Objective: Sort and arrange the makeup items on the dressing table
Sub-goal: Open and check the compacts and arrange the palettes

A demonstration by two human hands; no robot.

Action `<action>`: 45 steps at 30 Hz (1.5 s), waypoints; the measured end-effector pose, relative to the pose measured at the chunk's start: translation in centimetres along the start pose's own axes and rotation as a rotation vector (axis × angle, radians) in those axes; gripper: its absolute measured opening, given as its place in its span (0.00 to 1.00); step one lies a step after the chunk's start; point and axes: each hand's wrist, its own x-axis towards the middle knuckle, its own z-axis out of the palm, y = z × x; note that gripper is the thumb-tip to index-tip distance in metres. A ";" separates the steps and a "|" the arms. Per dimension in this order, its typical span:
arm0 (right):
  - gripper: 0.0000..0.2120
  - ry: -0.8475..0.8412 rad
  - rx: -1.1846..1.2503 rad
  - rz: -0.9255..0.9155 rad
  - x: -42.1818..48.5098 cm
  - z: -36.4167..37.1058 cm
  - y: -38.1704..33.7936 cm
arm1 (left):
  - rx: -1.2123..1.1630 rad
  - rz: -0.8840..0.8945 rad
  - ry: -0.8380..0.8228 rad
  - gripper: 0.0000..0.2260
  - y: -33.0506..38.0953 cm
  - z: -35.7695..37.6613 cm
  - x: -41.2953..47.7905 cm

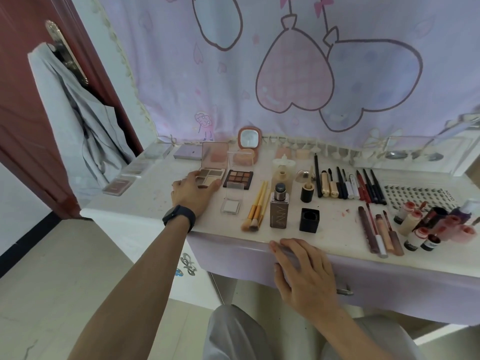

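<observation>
Palette (211,175) pinched by left hand (193,194); right hand (304,271) flat on table (337,237).

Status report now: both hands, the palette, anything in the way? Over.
Left hand grips open pink eyeshadow palette. Right hand open, resting on lilac dressing table front edge. Dark nine-pan palette close beside it, on the right.
</observation>
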 end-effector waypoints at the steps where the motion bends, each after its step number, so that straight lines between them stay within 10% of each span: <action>1: 0.24 -0.022 0.007 0.005 0.0 -0.3 -0.1 | -0.021 0.007 -0.006 0.30 -0.1 -0.2 0.0; 22: 0.24 -0.566 0.274 -0.155 16.7 5.1 -13.5 | 0.283 0.245 -0.088 0.15 -8.5 -8.6 -0.9; 45: 0.22 -0.496 0.184 -0.206 17.2 6.2 -13.4 | 0.370 0.254 -0.222 0.20 -4.0 -4.1 13.8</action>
